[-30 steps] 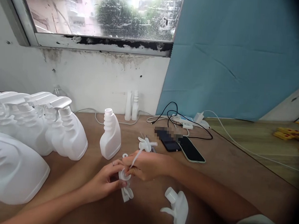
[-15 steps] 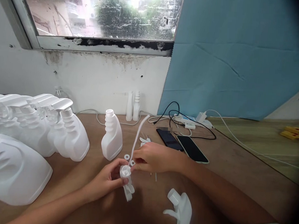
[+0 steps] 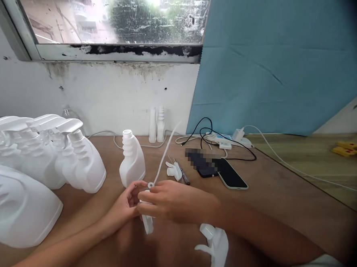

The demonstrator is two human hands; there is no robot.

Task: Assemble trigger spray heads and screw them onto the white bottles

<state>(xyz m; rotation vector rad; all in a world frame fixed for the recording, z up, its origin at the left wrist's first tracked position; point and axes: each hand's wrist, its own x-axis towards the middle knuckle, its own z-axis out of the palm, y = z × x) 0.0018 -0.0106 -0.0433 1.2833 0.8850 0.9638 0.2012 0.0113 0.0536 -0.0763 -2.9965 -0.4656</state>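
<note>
My left hand (image 3: pixel 128 201) is closed around a white trigger sprayer head (image 3: pixel 147 224), held upside down low over the table. A thin white dip tube (image 3: pixel 166 149) rises from near its collar, leaning right. My right hand (image 3: pixel 165 199) lies across the front, its fingers closed on the collar end and hiding most of it. Just behind the fingertips shows a small white washer (image 3: pixel 150 185); whether it lies on the table or touches the tube, I cannot tell. A second trigger sprayer head (image 3: pixel 216 248) lies right of my hands. An uncapped white bottle (image 3: pixel 132 161) stands behind my left hand.
White spray bottles (image 3: pixel 86 160) with heads on crowd the left side. Beyond my right hand lie another sprayer head (image 3: pixel 173 171), a slim dark tool (image 3: pixel 184 176) and two phones (image 3: pixel 232 175). Cables and a power strip (image 3: pixel 226 139) run along the wall, near two narrow white bottles (image 3: pixel 160 126).
My right hand has moved left and slightly down, from beside the tube's base to over the sprayer's collar. The view has shifted slightly. My left hand keeps its hold.
</note>
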